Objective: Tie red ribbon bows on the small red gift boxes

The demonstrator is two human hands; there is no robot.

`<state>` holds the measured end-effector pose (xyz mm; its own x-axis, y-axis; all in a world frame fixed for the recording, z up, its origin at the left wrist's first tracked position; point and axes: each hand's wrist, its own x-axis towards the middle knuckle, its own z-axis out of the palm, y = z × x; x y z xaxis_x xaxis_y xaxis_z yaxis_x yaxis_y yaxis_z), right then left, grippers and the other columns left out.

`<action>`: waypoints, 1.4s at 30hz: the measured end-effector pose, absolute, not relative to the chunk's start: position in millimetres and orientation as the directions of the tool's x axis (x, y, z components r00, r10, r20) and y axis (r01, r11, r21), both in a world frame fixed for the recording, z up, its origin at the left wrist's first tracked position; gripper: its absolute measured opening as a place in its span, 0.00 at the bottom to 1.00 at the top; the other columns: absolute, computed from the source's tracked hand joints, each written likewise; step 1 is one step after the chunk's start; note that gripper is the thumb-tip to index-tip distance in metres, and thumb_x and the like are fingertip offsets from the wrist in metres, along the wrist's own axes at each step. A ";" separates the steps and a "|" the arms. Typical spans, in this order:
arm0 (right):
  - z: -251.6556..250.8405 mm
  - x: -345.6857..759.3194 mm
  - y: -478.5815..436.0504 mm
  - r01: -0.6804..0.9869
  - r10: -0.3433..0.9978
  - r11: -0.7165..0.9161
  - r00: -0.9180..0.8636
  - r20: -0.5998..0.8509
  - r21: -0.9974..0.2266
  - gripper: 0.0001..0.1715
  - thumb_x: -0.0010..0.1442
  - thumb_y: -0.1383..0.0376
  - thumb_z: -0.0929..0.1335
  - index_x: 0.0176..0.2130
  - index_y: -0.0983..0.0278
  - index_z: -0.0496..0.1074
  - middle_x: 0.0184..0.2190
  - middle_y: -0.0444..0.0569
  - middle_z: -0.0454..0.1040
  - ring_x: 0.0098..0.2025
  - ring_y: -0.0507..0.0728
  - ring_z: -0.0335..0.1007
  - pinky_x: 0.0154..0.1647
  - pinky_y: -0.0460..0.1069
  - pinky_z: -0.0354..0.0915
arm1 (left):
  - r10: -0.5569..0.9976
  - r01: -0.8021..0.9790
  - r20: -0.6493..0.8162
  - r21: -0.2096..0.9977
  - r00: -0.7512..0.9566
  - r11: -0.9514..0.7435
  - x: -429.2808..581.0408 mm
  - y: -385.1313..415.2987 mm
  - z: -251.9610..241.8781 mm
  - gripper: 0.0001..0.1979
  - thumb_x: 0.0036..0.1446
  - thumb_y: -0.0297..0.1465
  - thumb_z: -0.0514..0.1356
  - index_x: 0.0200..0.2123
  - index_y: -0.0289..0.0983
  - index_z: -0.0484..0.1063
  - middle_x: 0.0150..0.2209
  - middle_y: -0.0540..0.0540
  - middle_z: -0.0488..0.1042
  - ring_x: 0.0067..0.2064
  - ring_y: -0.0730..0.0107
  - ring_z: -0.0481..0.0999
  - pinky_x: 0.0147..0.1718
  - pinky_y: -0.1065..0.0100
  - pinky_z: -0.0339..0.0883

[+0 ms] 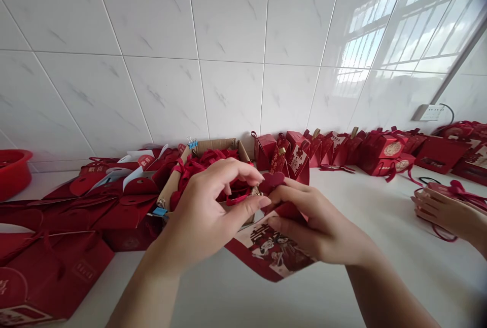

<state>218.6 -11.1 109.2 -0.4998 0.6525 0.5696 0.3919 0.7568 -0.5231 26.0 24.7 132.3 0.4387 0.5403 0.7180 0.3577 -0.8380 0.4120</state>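
My right hand grips a red paper gift box between thumb and fingers. A pale panel on it carries a printed cartoon couple and dark lettering, and its dark red rounded flap sticks up at the top. My left hand is beside that flap, thumb and forefinger curved with a gap between their tips. Nothing is plainly held in the gap. Behind my left hand stands a cardboard box of dark red ribbons, partly hidden by the hand.
Several red boxes with flaps crowd the left side, near a red plastic basin. More finished-looking red boxes line the tiled wall. At right, another person's hand rests on a red box with ribbon. A power strip is by the wall.
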 end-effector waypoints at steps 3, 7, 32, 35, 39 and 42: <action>109.2 221.4 -5.5 0.325 0.639 0.766 -0.483 0.598 -0.555 0.03 0.61 0.72 0.65 0.37 0.65 0.65 0.36 0.47 0.67 0.36 0.51 0.63 0.35 0.45 0.62 | 0.636 0.345 0.642 0.534 0.428 -0.772 24.7 25.7 133.3 0.11 0.54 0.33 0.63 0.42 0.41 0.73 0.39 0.48 0.77 0.39 0.68 0.75 0.35 0.70 0.71; 107.2 218.4 -6.0 0.278 0.605 0.790 -0.492 0.626 -0.546 0.05 0.60 0.73 0.64 0.38 0.65 0.66 0.37 0.48 0.66 0.36 0.51 0.63 0.35 0.46 0.63 | 0.608 0.239 0.621 0.576 0.495 -0.782 28.8 25.5 133.9 0.08 0.55 0.28 0.61 0.40 0.40 0.76 0.38 0.48 0.77 0.39 0.69 0.76 0.40 0.70 0.72; 109.9 213.8 -27.4 0.447 0.629 0.777 -0.532 0.567 -0.443 0.10 0.62 0.73 0.61 0.43 0.61 0.62 0.43 0.55 0.71 0.66 0.59 0.48 0.46 0.48 0.68 | 0.598 0.298 0.793 0.545 0.121 -0.783 31.2 30.0 122.5 0.17 0.55 0.26 0.61 0.50 0.37 0.71 0.36 0.47 0.78 0.38 0.71 0.77 0.37 0.74 0.73; 108.6 211.7 -25.1 0.436 0.620 0.785 -0.533 0.576 -0.440 0.09 0.62 0.73 0.61 0.42 0.62 0.62 0.44 0.56 0.71 0.67 0.60 0.45 0.48 0.49 0.67 | 0.563 0.305 0.819 0.512 0.108 -0.803 33.1 26.1 123.9 0.16 0.54 0.24 0.61 0.47 0.37 0.71 0.36 0.48 0.78 0.38 0.71 0.78 0.39 0.74 0.73; 109.0 214.2 -26.3 0.450 0.629 0.777 -0.507 0.590 -0.441 0.07 0.62 0.73 0.62 0.39 0.62 0.62 0.54 0.57 0.65 0.65 0.61 0.48 0.50 0.51 0.67 | 0.607 0.232 0.787 0.573 0.111 -0.786 33.9 25.8 127.0 0.13 0.53 0.25 0.62 0.44 0.36 0.73 0.36 0.47 0.78 0.37 0.71 0.78 0.35 0.75 0.74; 108.9 215.5 -27.1 0.445 0.631 0.774 -0.488 0.603 -0.451 0.06 0.61 0.71 0.63 0.38 0.61 0.61 0.63 0.54 0.53 0.65 0.62 0.48 0.53 0.52 0.65 | 0.637 0.175 0.759 0.615 0.131 -0.769 33.7 25.3 127.8 0.12 0.52 0.25 0.63 0.42 0.36 0.74 0.36 0.48 0.79 0.36 0.71 0.79 0.34 0.75 0.75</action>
<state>215.5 -27.1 108.9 -0.4881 0.6312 0.6029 0.4446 0.7742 -0.4506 33.7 25.3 127.8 0.1309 0.6374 0.7593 0.1745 -0.7688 0.6153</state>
